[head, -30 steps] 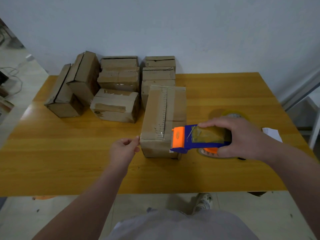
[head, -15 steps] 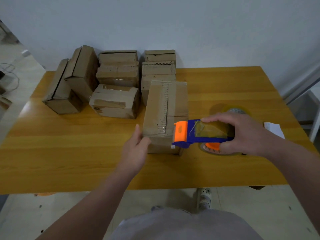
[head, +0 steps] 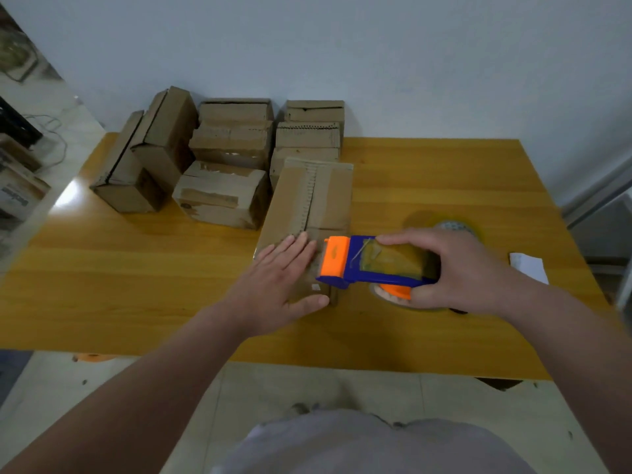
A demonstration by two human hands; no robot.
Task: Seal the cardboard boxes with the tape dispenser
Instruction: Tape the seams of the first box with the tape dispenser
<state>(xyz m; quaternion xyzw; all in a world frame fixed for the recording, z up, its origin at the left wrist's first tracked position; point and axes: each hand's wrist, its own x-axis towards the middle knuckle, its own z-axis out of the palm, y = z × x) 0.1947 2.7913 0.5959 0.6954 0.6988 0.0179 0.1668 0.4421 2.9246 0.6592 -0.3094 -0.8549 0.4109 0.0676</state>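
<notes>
Cardboard box [head: 307, 206] at centre of table [head: 136, 275] is pressed at its near end by left hand [head: 280, 278], fingers straight. At its 3 o'clock, tape dispenser [head: 362, 265] is gripped by right hand [head: 455, 268]. Likely step: tape end being smoothed; next, firm rub-down needed w/ dispenser kept clear

Table [head: 136, 285] — yellow wood-grain top, smooth, semi-glossy. Nearest box [head: 314, 200] — brown cardboard, matt, worn; clear shiny tape along seam. Stacked boxes [head: 232, 145] — same rough cardboard. Tape dispenser [head: 369, 265] — blue and orange plastic, smooth. White paper slip [head: 528, 266] — matt.
</notes>
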